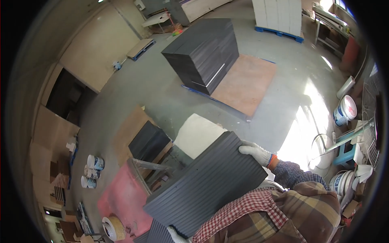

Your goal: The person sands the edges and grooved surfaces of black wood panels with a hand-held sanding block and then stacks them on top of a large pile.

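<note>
ribbed dark panel [206, 182] held slantwise, its near side partly hidden

nearest to us, a plaid sleeve and jacket [312, 202] and a red-checked cloth [243, 206] cover part of the panel's near edge. the left hand [177, 235], gloved in white, shows only in part at the bottom; it touches the panel's lower edge, but we cannot tell how far its fingers close. the right hand [256, 153], also gloved, is closed on the panel's upper right end, and we lose the parts of its grip that lie behind the edge. the panel slants across the lower middle, and we cannot make out whether it is one thick piece or several together.

below it, another ribbed dark piece [160, 233] is mostly covered and cut off. to the left we see a pink-red surface [121, 194] with a yellowish roll-like object [113, 229], its inside hard to read.

just beyond the panel lies a pale sheet [197, 133], its near side hidden, and beside it a flat dark piece [150, 141] on brown board [125, 131].

farther off, a tall dark stack [206, 52] stands beside a bare brown sheet [249, 81]; behind, a white stack [279, 16] is cut off by the upper rim.
</note>
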Motion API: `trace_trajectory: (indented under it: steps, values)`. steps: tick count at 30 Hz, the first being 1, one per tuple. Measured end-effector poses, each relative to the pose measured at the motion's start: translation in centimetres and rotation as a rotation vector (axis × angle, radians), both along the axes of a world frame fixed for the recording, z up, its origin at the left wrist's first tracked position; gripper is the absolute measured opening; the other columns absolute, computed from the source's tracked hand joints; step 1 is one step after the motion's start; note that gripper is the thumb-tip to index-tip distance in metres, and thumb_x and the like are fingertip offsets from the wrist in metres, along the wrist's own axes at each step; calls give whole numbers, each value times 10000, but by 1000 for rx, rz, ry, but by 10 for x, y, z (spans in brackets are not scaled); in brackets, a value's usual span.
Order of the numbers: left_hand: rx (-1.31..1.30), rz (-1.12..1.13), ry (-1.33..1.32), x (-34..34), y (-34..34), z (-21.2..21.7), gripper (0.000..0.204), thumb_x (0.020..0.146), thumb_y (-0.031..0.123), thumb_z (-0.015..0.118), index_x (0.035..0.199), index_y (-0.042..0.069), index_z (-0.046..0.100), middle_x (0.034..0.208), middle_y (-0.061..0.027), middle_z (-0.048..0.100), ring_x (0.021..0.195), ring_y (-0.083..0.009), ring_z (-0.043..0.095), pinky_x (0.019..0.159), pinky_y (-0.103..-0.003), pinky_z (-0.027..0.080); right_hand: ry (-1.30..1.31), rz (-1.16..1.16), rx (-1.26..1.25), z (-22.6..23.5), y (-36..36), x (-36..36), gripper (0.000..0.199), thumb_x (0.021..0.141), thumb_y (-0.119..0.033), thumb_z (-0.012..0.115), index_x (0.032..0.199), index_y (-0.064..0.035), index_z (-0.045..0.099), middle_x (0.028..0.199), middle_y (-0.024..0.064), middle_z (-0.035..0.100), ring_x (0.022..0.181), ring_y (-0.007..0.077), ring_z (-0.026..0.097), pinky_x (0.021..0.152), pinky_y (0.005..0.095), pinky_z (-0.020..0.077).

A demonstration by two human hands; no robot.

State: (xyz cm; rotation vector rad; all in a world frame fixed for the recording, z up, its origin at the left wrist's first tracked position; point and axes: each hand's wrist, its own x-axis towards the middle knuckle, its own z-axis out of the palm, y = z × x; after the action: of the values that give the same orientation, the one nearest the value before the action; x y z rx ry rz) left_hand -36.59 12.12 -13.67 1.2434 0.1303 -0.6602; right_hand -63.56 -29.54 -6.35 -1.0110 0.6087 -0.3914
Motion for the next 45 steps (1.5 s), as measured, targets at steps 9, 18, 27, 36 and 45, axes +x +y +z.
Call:
trace_trajectory:
  steps: [9,18,27,36,45]
  values:
    - [-30,-300,-11,11,-161,22,592,960,454,607,1397,70,500,1344,-102,588,1194,-246,584,1035,-350,466,-40,-477,-4,-10,-57,-122,684,915,-348,599,1442,45,412,1352,157,550,1214,228,549,1040,340,440]
    - [100,-558,-279,30,-348,32,514,1009,363,522,1356,-16,508,1263,-113,598,1107,-200,588,952,-334,484,-141,-738,-41,-29,-139,-151,645,897,-332,617,1398,41,456,1277,141,595,1127,216,596,971,340,491]
    - [171,-811,-278,0,-523,94,445,1026,224,501,1420,17,479,1335,-101,568,1191,-224,521,1044,-340,403,-88,-978,61,-32,-217,-178,579,899,-327,620,1334,38,505,1175,132,640,1041,211,636,918,336,525]
    - [278,-1047,-555,-84,-686,74,473,1014,317,521,1301,-56,572,1250,-132,636,1134,-234,577,1011,-330,429,-129,-993,57,-40,-361,-276,584,909,-326,613,1329,63,499,1190,155,633,1069,232,627,942,348,515]
    - [311,-636,8,-239,-805,45,541,993,393,559,1326,-34,560,1264,-99,620,1110,-250,571,1011,-334,446,45,-825,152,-10,-554,-409,514,935,-281,595,1332,35,511,1208,131,631,1064,211,622,934,349,513]
